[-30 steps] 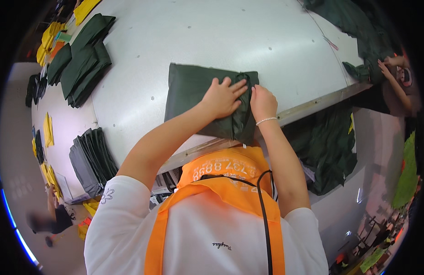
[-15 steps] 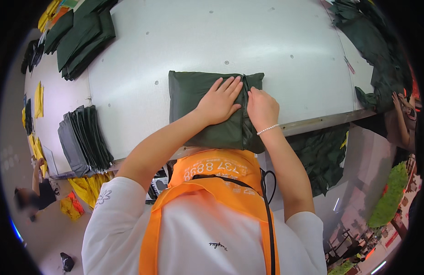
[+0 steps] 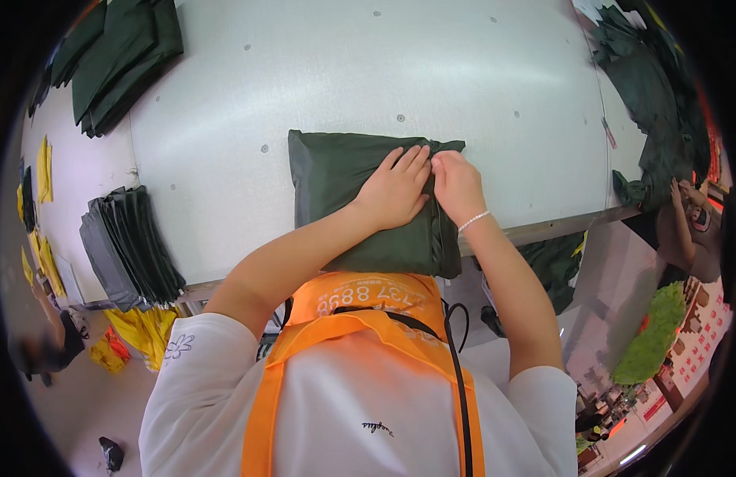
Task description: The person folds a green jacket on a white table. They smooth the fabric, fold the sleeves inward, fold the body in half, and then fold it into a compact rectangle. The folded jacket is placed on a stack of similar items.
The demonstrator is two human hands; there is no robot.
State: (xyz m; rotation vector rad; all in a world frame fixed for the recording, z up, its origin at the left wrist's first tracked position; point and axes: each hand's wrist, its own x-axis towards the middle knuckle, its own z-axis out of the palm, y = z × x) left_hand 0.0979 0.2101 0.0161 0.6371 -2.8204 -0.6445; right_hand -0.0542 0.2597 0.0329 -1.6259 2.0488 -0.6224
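Pale table surface; at its near edge, the dark green packet; left hand flat on it, fingers closer together than a second ago, likely steadying it; right hand curled, apparently pinching its seam.

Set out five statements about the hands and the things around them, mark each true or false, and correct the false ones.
1. The left hand lies on the green bundle. True.
2. The bracelet is on the left wrist. False: it is on the right wrist.
3. The right hand is curled at the bundle's right part. True.
4. The grey-and-green stack stands to the right of the bundle. False: it stands to the left.
5. The apron is orange. True.
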